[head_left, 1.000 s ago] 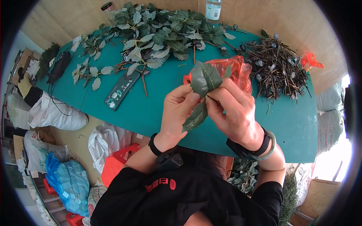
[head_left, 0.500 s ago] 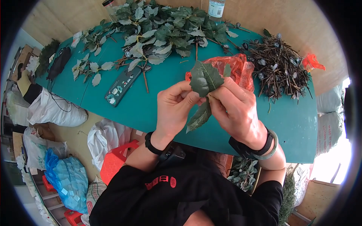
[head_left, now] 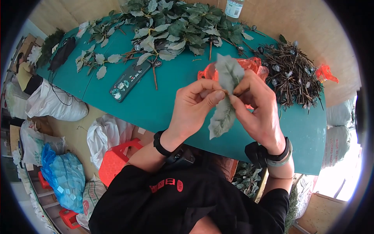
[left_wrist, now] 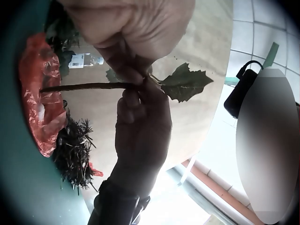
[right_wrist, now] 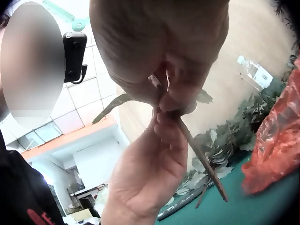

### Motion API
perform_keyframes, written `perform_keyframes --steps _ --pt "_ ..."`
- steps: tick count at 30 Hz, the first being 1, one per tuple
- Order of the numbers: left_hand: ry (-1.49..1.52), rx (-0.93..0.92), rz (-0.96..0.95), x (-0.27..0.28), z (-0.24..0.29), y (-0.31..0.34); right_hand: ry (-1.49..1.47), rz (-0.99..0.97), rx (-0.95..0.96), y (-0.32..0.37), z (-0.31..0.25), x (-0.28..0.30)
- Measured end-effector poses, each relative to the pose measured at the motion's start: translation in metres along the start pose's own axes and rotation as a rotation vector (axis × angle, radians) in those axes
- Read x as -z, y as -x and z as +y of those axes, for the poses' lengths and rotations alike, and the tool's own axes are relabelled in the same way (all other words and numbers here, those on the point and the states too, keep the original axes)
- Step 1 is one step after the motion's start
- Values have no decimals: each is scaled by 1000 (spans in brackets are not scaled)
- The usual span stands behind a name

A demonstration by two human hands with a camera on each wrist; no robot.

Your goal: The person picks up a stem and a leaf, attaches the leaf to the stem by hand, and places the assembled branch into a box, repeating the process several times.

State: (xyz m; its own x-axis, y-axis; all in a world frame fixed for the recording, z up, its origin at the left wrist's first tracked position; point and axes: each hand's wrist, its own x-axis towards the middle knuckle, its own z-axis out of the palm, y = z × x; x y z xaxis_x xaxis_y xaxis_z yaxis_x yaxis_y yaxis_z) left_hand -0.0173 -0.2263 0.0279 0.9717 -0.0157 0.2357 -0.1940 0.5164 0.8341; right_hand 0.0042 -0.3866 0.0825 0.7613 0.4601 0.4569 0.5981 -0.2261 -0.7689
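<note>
Over the front part of the green table, both hands pinch one artificial leaf sprig. My left hand (head_left: 193,107) holds it from the left between thumb and fingers, and my right hand (head_left: 261,111) pinches close beside it. Pale leaf undersides show above and below the fingers, the lower leaf (head_left: 222,119) hanging toward the table's near edge. In the left wrist view a thin brown stem (left_wrist: 89,86) sticks out from the pinched fingertips, and a toothed green leaf (left_wrist: 187,83) points the other way. The join between stem and leaves is hidden by the fingers.
A heap of leafy sprigs (head_left: 183,29) covers the back of the table (head_left: 175,74). Behind the hands lies a red plastic bag (head_left: 255,64), with a pile of brown stems (head_left: 292,74) to its right. A dark flowered case (head_left: 130,80) lies left; a bottle (head_left: 233,8) stands behind.
The leaves have turned over, from dark green faces to pale undersides. Both hands have shifted a little to the right, still pinching the sprig, and the head view has moved slightly.
</note>
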Motion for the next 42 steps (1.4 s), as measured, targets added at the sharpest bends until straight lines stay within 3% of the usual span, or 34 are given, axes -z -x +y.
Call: perform_keyframes --steps 5,8,9,11,14,18,23,26,28,30,32,34,39,42 --pt "-68 -43 -33 0 2 3 -133 -78 -127 0 -2 0" --pt "-345 -265 -101 6 1 3 -215 -114 -157 1 3 -1" --pt "-345 -264 -102 8 1 3 -239 -140 -156 2 6 0" --pt "-331 -187 -130 13 2 3 -258 -166 -153 2 8 -2" --pt "-246 -104 -114 17 0 2 -543 -169 -422 0 4 -5" --pt "-20 35 -39 24 -5 1 -631 -125 -353 -1 -1 -11" --pt "311 166 90 37 6 0 -539 32 -241 1 -3 -19" --pt "472 226 149 47 16 2 -216 118 -110 6 7 -22" --pt "601 312 186 53 21 3 -188 9 -151 11 10 -31" --pt "530 288 116 59 19 1 -141 -195 -251 16 11 -41" --pt "381 265 -22 62 17 1 -134 -210 -280 19 9 -53" --pt "337 273 -30 58 13 9 -116 -238 -345 24 7 -61" --pt "210 274 -92 51 8 21 -226 -159 -377 31 16 -58" --pt "174 251 -89 41 15 22 -26 -103 -207 40 31 -52"
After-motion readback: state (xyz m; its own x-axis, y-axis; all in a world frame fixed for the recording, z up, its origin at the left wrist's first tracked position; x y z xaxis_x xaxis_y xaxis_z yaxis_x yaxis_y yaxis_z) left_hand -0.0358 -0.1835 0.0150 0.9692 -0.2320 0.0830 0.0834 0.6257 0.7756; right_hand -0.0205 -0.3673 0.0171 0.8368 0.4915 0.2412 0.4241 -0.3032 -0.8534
